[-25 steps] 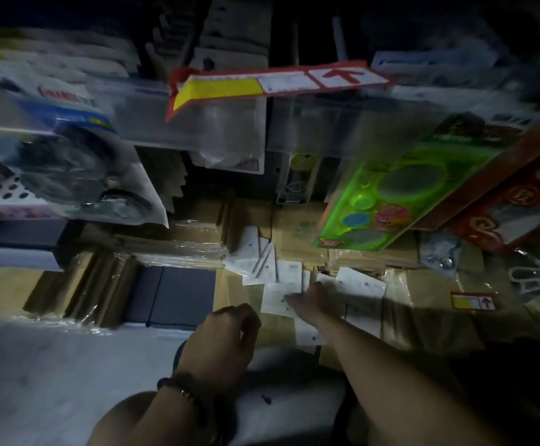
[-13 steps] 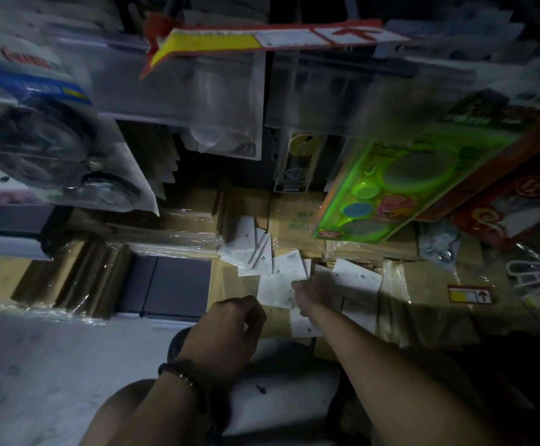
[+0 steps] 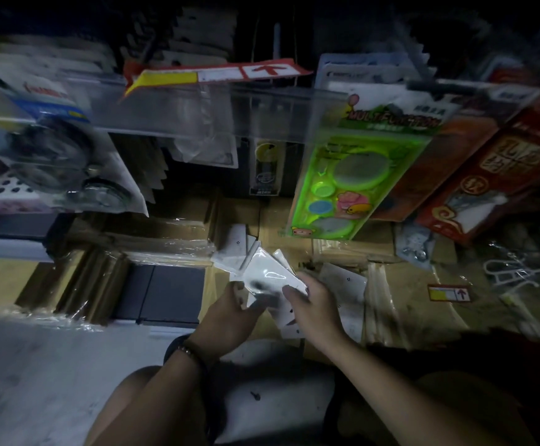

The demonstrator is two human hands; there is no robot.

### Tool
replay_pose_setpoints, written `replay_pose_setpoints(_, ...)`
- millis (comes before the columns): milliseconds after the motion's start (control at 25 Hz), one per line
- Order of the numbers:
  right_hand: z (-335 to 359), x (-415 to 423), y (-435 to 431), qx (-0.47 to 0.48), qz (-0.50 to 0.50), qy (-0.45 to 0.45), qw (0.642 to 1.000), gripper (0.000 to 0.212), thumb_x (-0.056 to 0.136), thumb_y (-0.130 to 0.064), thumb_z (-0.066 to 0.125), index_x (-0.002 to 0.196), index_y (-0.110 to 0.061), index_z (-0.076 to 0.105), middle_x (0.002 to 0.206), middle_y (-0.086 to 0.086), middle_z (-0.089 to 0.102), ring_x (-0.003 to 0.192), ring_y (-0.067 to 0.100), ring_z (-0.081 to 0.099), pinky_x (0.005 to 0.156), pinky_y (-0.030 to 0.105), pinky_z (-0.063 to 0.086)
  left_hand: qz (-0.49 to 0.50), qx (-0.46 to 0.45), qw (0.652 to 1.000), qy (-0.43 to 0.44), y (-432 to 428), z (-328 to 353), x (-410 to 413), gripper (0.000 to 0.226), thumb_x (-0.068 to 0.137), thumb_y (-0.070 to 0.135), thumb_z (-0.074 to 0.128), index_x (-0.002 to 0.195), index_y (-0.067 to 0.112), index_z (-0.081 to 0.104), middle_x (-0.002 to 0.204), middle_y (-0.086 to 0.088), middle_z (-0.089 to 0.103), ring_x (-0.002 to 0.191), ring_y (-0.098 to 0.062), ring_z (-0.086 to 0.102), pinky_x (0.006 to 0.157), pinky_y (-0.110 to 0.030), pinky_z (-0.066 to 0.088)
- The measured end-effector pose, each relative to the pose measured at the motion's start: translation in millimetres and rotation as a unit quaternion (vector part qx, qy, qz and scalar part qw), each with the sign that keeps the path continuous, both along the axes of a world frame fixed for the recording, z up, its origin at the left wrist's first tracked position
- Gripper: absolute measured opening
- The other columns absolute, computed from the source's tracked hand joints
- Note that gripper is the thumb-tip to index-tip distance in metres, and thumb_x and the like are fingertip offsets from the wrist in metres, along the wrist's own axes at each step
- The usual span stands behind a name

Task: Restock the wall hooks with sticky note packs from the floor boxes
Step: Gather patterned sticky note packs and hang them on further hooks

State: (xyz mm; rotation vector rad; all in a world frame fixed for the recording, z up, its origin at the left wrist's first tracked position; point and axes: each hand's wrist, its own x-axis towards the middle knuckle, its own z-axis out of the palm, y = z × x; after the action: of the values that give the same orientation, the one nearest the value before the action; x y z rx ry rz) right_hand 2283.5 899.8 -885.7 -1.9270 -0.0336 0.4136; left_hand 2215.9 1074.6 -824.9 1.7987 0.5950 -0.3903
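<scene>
The sticky note pack (image 3: 267, 273) was held up between both hands, just above the floor box (image 3: 275, 217) where more white packs (image 3: 342, 280) lay loose; the left hand (image 3: 230, 313) pinched its near-left edge, and the right hand (image 3: 315, 312) had thumb and fingers clamped on its right edge. The pack sat tilted, its far corner pointing up and away toward the green toy pack (image 3: 352, 175); blur hid its hang hole. The wall hooks could not be made out in the dark above, so the lift probably ran up and forward, neither hand plainly nearer.
</scene>
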Motion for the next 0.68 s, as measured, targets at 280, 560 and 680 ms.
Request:
replay_pose_setpoints(280,51.6,-23.9,-9.9,0.083,0.18,-0.055,0.979,0.03,0.093,-0.036,0.073,0.122,-0.028,0.075,0.112,-0.006,0.064,0.1,0.015,0.067,0.078,0.03,0.055,0.082,-0.307,0.948,-0.021,-19.3,19.4,-0.4,0.023,0.101,0.016,0.066,0.122,0.007,0.06,0.111,-0.018,0.072,0.105,-0.037,0.072,0.099,-0.058,0.057)
replay_pose_setpoints(560,72.5,-5.7,-29.5,0.075,0.064,-0.049,0.994,0.054,0.091,-0.023,0.081,0.138,-0.04,0.061,0.128,-0.006,0.061,0.105,0.0,0.064,0.072,0.017,0.056,0.087,-0.378,0.922,-0.013,-6.6,43.2,-10.4,0.033,0.1,0.009,0.065,0.133,0.006,0.062,0.12,-0.027,0.076,0.099,-0.042,0.078,0.074,-0.054,0.068)
replay_pose_setpoints(680,77.7,-2.1,-30.0,0.159,0.045,0.053,0.985,0.055,0.089,-0.01,0.085,0.137,-0.029,0.065,0.119,-0.002,0.076,0.104,0.017,0.076,0.073,0.026,0.061,0.038,-0.326,0.944,0.002,-5.4,49.7,-16.4,0.04,0.096,0.013,0.072,0.133,0.002,0.063,0.127,-0.03,0.072,0.106,-0.044,0.075,0.08,-0.056,0.067)
